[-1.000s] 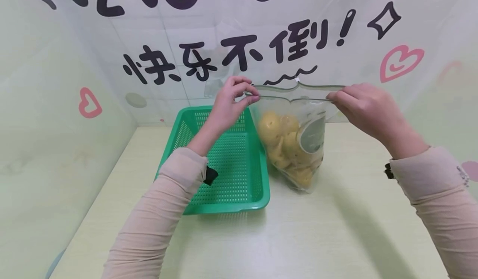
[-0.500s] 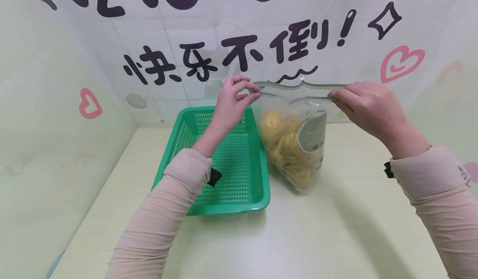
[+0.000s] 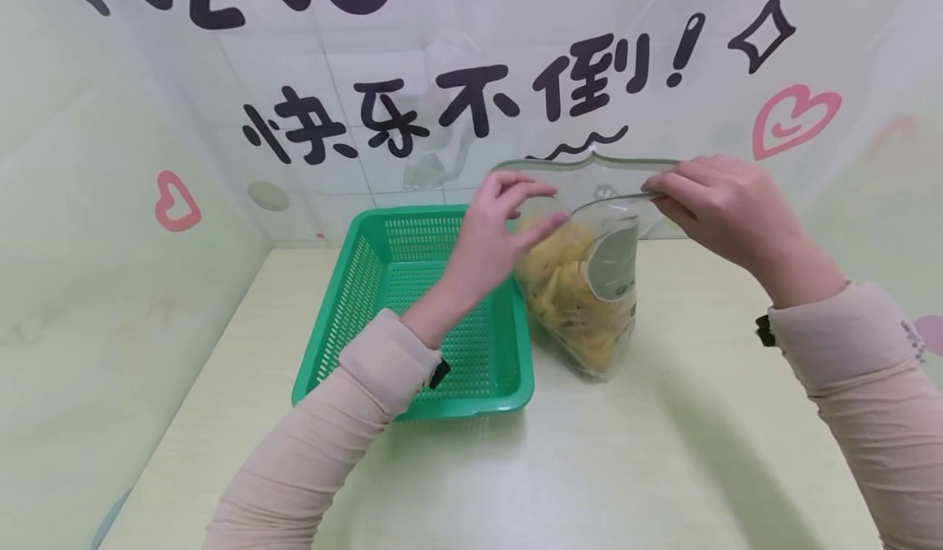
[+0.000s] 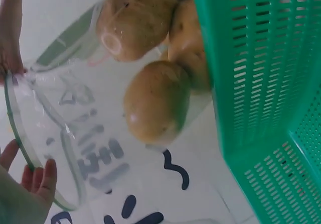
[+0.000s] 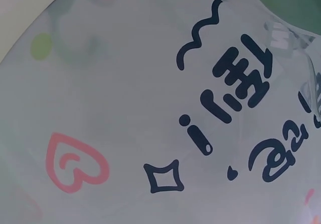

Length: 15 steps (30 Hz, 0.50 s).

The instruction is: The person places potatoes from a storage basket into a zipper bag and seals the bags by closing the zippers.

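Note:
A clear zip bag point(image 3: 615, 268) with a green rim stands upright on the table, its mouth spread. Inside are several potatoes point(image 4: 158, 103), plain to see in the left wrist view. My right hand point(image 3: 729, 206) pinches the right end of the bag's mouth. At the left part of the mouth is my left hand point(image 3: 489, 235), thumb and fingers apart with a gap between them. In the left wrist view the left hand's fingers point(image 4: 47, 181) lie at the rim. The right wrist view shows only a corner of the bag point(image 5: 306, 43), not the hand.
A green plastic basket point(image 3: 526, 345) with perforated walls stands left of the bag, right against it; no contents show in it. The pale table point(image 3: 589, 468) meets a printed wall sheet point(image 3: 331, 59) behind and at the sides.
My left hand has let go of the bag's left edge and moved right across the mouth, its thumb and fingers spreading. The right hand keeps its grip almost in place.

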### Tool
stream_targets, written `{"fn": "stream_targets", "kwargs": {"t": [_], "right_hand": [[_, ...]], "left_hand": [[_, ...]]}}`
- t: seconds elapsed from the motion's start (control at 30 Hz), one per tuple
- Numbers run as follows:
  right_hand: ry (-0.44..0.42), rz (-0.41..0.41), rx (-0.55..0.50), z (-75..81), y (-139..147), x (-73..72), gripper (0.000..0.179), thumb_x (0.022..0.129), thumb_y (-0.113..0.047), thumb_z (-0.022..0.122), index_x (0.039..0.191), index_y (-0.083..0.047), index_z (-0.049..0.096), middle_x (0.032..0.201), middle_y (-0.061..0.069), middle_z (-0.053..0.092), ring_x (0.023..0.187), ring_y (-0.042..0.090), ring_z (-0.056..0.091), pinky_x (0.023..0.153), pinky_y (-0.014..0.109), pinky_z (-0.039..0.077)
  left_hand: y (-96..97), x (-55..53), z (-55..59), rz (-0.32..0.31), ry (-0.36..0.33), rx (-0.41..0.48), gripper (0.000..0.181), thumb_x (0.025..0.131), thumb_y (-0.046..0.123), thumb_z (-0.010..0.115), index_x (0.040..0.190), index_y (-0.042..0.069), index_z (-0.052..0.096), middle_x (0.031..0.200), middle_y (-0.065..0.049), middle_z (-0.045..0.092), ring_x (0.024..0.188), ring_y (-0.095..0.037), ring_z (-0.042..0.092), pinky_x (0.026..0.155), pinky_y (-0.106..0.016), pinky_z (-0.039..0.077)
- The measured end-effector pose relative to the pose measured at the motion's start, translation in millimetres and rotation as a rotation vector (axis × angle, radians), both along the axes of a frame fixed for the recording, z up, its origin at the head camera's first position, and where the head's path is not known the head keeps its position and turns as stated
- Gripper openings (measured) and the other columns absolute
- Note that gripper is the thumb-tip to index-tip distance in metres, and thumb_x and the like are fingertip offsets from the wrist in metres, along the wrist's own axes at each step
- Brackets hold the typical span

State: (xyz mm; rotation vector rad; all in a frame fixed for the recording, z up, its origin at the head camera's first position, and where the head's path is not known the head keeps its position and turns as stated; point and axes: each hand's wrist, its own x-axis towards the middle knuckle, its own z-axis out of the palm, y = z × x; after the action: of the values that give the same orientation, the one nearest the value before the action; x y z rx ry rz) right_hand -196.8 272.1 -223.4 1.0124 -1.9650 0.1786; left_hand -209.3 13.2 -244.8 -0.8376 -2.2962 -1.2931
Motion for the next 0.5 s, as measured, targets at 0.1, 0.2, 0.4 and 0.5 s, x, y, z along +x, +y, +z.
{"fn": "stream_targets", "kwargs": {"t": [0.1,0.2,0.4,0.5], "right_hand": [[-0.003,0.029,-0.013,-0.8,-0.9,-1.2,0.006,0.085,0.000,0.065,0.088,0.000,0.070,0.075,0.012,0.069,0.065,0.030,0.060,0.064,0.042,0.050],[-0.013,0.032,-0.004,-1.3,-0.1,-2.4,0.006,0.083,0.000,0.066,0.089,0.000,0.070,0.076,0.013,0.069,0.068,0.030,0.061,0.067,0.043,0.051],[-0.025,0.046,-0.006,-3.8,3.7,-6.2,0.010,0.085,-0.009,0.070,0.088,0.000,0.070,0.078,0.013,0.069,0.073,0.031,0.063,0.071,0.043,0.052],[-0.025,0.081,-0.026,-5.1,4.6,-9.6,0.014,0.087,-0.014,0.069,0.088,-0.001,0.070,0.080,0.013,0.070,0.076,0.031,0.063,0.075,0.039,0.050]], "left_hand": [[7.6,6.3,-0.6,0.021,-0.023,-0.061,0.038,0.081,0.031,0.075,0.112,0.009,0.068,0.129,-0.012,0.049,0.116,-0.021,0.050,0.094,-0.031,0.050],[13.1,9.3,-1.2,0.048,-0.007,-0.120,0.036,0.081,0.033,0.076,0.107,0.010,0.067,0.130,-0.013,0.046,0.116,-0.023,0.050,0.095,-0.032,0.050],[19.1,13.1,-1.8,0.065,0.091,-0.213,0.013,0.091,0.017,0.065,0.101,0.009,0.068,0.127,-0.013,0.051,0.116,-0.024,0.056,0.092,-0.029,0.053],[19.5,12.9,-3.2,0.045,0.087,-0.186,0.011,0.094,0.011,0.058,0.100,0.007,0.066,0.128,-0.013,0.052,0.112,-0.023,0.060,0.090,-0.025,0.054]]}}
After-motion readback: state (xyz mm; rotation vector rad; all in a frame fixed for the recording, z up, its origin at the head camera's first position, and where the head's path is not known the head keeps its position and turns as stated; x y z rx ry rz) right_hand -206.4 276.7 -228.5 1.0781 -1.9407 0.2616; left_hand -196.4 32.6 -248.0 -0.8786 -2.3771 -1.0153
